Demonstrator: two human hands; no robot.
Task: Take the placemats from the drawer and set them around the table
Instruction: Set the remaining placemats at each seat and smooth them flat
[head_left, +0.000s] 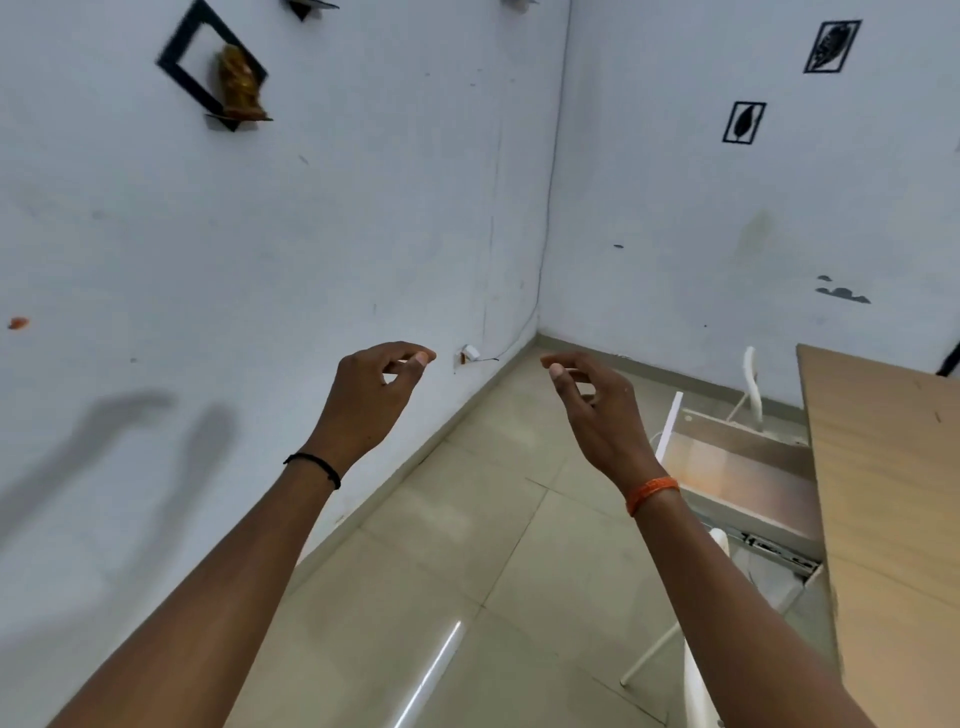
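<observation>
1. The landmark is the open drawer (737, 467), pulled out from under the wooden table (883, 493) at the right of the view. What shows of its pale inside looks bare; no placemat can be seen in it, on the table, or in either hand, so where the placemats lie cannot be told.

2. The right hand (597, 410), with an orange band at the wrist, hangs in the air just left of the drawer and above it in the view. Its fingers are loosely curled, thumb and forefinger near each other but clamped on nothing.

3. The left hand (374, 395), with a black thread at the wrist, is well left of the drawer, in front of the white wall (260, 234). It too is half-curled and holds nothing.

4. The relation that matters: the drawer lies to the right of and below both hands, and the right hand is clearly the nearer. The drawer's long axis runs out from the table edge toward the wall corner, so a reach would likely go rightward and down into it.

5. Judged from this, the task looks to be at the fetching step, with no mat yet set on the visible part of the table.

6. White chair parts (691, 649) stand below the drawer and could get in the way.
</observation>
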